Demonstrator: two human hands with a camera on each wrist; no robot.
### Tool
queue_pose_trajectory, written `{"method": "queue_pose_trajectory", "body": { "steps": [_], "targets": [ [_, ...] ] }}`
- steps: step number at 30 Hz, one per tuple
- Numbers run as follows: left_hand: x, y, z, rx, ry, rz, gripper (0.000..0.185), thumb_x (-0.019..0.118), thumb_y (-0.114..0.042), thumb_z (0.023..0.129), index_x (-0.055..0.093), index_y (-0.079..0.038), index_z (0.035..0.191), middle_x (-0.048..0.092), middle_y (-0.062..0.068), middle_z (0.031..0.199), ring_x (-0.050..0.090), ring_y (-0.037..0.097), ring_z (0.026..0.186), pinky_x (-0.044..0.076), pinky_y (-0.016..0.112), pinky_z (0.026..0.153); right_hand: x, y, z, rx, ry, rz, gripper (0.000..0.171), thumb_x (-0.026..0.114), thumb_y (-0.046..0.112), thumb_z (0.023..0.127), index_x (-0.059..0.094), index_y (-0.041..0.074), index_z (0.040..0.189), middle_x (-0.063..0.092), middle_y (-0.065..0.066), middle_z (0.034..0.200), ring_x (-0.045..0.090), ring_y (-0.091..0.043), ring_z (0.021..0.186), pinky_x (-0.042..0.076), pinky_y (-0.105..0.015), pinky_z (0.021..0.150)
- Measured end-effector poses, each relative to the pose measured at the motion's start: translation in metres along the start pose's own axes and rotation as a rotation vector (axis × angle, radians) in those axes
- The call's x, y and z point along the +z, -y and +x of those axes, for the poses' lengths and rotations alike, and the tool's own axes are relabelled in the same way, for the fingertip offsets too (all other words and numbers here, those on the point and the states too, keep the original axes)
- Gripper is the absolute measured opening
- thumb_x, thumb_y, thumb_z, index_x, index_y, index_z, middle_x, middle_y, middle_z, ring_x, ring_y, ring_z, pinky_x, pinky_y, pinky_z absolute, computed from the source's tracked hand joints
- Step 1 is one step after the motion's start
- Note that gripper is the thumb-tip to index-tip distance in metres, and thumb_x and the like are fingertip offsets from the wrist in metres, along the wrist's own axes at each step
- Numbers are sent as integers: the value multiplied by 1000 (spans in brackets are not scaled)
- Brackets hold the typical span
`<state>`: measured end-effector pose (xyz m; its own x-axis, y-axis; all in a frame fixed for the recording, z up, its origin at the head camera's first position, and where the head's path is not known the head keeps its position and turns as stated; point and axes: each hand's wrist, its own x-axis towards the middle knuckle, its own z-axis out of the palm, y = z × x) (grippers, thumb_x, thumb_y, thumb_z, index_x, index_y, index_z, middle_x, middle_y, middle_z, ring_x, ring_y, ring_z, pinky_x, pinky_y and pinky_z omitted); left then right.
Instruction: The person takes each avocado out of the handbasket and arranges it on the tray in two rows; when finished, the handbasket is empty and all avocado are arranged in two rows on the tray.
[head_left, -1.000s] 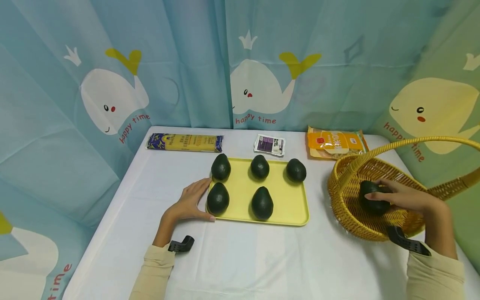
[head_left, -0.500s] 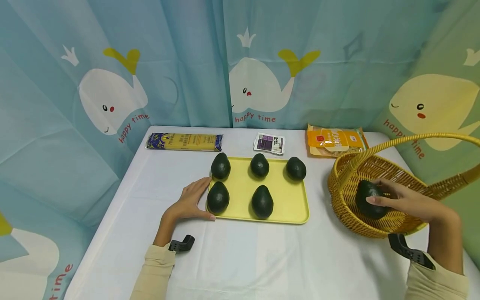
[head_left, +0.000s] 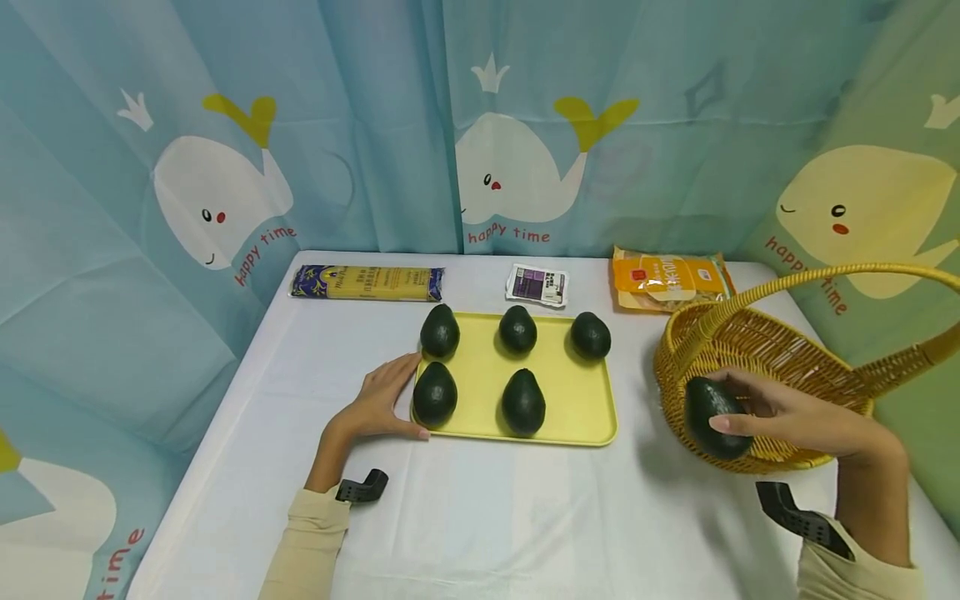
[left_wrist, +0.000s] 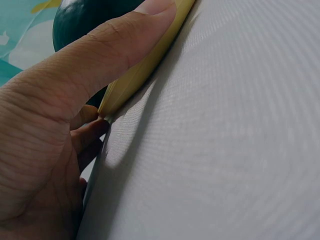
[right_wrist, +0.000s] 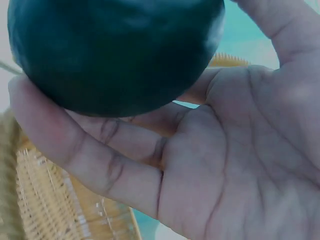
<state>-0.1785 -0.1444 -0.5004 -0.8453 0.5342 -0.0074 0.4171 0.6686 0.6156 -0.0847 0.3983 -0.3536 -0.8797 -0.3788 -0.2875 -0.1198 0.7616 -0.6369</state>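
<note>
Ideally the right hand (head_left: 795, 417), fingers curled around the avocado (head_left: 712, 417) at the near rim of the basket (head_left: 780, 354), keeps its grip firm and level while the left hand (head_left: 375, 404), fingers straight, steadies the tray (head_left: 581, 408) by its corner.

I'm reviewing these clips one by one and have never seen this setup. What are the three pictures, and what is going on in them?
No machine here: a person works bare-handed, wearing a camera on the head and one on each wrist. The head view looks down on a white-clothed table. On it lie a flat yellow plastic tray bearing five dark green avocados, a woven yellow wicker basket with a hoop handle, and three food packets along the back edge. The left hand rests against the tray's near left corner; its wrist view shows the thumb along the rim. The right hand grips a sixth dark green avocado at the basket's near rim; its wrist view shows that fruit from beneath.
</note>
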Motion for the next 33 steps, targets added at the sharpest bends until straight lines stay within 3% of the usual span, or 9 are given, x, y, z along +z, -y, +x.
{"method": "queue_pose_trajectory", "body": {
  "steps": [7,12,19,25,33],
  "targets": [
    [-2,-1,-1,14,-15,-4,126,87,-55,59,20,-8,156,23,14,162,19,37,148,18,61,116,12,26,8,-27,0,-66,56,64,28,94,42,6,141,52,-19,135,46,13,109,49,-18,80],
    [-1,-2,-1,12,-13,-2,126,87,-54,60,20,-8,156,23,14,162,19,38,148,17,61,116,22,35,20,-91,42,29,42,63,22,95,46,12,132,56,-13,124,54,-1,105,51,-22,78],
    [-2,-3,-2,6,-9,-13,126,87,-53,59,20,-8,156,22,14,162,18,38,149,16,61,116,41,36,42,-111,57,186,41,61,18,96,45,4,131,59,-18,119,60,-9,102,54,-27,77],
    [-2,-3,-2,6,-10,-13,127,87,-53,59,20,-9,157,22,14,162,18,38,149,16,61,116,59,34,66,-68,38,243,46,62,21,95,46,0,132,58,-21,118,61,-20,96,55,-31,74],
    [0,0,-1,17,-14,-3,127,86,-56,59,20,-9,157,22,14,162,19,36,149,16,61,116,76,38,87,94,-43,261,61,66,34,92,43,-2,136,62,-16,113,58,-20,92,54,-32,74]
  ]
}}
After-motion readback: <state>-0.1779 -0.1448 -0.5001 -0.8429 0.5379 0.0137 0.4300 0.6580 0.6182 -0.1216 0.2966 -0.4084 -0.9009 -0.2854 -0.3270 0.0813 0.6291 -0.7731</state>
